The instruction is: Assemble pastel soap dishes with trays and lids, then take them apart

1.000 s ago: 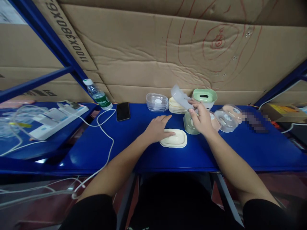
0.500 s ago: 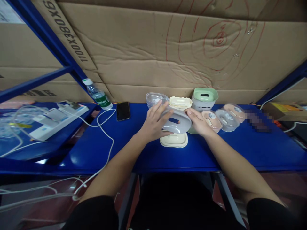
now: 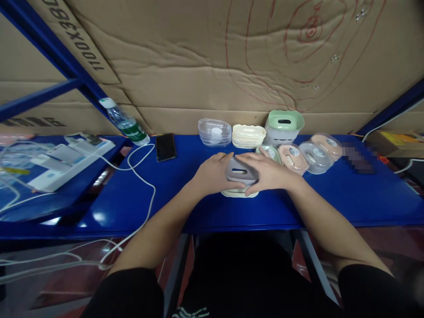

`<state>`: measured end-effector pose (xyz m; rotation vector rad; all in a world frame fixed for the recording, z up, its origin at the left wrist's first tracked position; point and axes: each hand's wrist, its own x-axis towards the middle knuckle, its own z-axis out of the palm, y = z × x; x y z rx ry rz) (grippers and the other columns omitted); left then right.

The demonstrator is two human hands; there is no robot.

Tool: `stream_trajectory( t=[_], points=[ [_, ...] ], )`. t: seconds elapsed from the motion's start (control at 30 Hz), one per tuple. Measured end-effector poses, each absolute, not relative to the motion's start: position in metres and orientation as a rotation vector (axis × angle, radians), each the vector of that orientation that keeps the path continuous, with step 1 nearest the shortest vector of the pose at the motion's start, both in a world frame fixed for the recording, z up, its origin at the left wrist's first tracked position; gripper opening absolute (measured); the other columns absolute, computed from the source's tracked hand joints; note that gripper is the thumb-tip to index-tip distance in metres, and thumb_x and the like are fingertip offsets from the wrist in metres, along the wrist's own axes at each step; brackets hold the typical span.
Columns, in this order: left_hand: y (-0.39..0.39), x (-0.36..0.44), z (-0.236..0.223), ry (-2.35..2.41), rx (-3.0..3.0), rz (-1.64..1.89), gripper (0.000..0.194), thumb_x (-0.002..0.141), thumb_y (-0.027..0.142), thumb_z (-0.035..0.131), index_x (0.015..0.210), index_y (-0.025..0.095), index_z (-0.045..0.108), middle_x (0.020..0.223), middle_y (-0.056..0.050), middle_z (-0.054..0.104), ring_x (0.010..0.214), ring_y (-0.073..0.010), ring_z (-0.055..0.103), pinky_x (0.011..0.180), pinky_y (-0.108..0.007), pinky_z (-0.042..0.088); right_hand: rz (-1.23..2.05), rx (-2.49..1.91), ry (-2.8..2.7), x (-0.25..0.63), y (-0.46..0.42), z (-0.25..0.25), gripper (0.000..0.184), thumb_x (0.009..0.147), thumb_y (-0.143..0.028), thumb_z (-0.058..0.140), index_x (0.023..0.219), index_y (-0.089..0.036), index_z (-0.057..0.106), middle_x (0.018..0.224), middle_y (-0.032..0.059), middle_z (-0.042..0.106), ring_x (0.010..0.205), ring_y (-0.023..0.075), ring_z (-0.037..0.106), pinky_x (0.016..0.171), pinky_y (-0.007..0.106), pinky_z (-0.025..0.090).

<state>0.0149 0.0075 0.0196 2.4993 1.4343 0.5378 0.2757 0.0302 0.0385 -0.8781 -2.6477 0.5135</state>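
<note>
Since the frame before, the grey insert (image 3: 241,177) has come down and levelled, and the right hand (image 3: 271,171) has closed around its right end. The left hand (image 3: 216,174) wraps the left end, so both hold it, over the cream base (image 3: 236,193) at the near middle of the table (image 3: 132,207); whether the two pieces touch is hidden. Lining up both rims, then pressing evenly at each end, should seat it best. Counted: one insert held, one base beneath; at right, four lidded boxes (image 3: 293,160); at the far side, one green insert (image 3: 286,128) atop grey ones, one cream stack (image 3: 248,138) and one clear stack (image 3: 215,138), layers unclear; far left, one bottle (image 3: 127,128), one phone (image 3: 165,147).
</note>
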Motion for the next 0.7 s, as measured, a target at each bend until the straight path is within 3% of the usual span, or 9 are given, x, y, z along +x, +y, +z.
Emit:
stream_trajectory(
  t=[0.13, 0.47, 0.7],
  points=[
    [0.003, 0.017, 0.026, 1.331, 2.508, 0.444, 0.1, 0.077, 0.081, 0.084, 0.154, 0.023, 0.056, 0.138, -0.015, 0.07, 0.13, -0.0408, 0.067, 0.114, -0.057, 0.056, 0.504, -0.886, -2.707, 0.274, 0.027, 0.039, 0.127, 0.072, -0.053, 0.099, 0.178, -0.024, 0.034, 0.173, 0.0202, 0.049, 0.158, 0.0482, 0.047, 0.131, 0.072, 0.032],
    [0.01, 0.0, 0.018, 1.13, 2.52, 0.175, 0.105, 0.068, 0.059, 0.095, 0.159, 0.027, 0.052, 0.147, -0.015, 0.067, 0.134, -0.0412, 0.065, 0.116, -0.058, 0.053, 0.541, -0.894, -2.776, 0.267, 0.026, 0.022, 0.132, 0.07, -0.058, 0.098, 0.179, -0.026, 0.031, 0.164, 0.0175, 0.06, 0.148, 0.0463, 0.056, 0.131, 0.072, 0.029],
    [0.01, 0.003, 0.015, 1.135, 2.518, 0.197, 0.101, 0.065, 0.054, 0.094, 0.154, 0.026, 0.056, 0.145, -0.015, 0.069, 0.135, -0.0433, 0.065, 0.117, -0.062, 0.052, 0.452, -0.905, -2.823, 0.259, 0.022, 0.019, 0.127, 0.071, -0.053, 0.093, 0.178, -0.019, 0.033, 0.154, 0.0201, 0.064, 0.133, 0.0452, 0.061, 0.119, 0.064, 0.044]
  ],
)
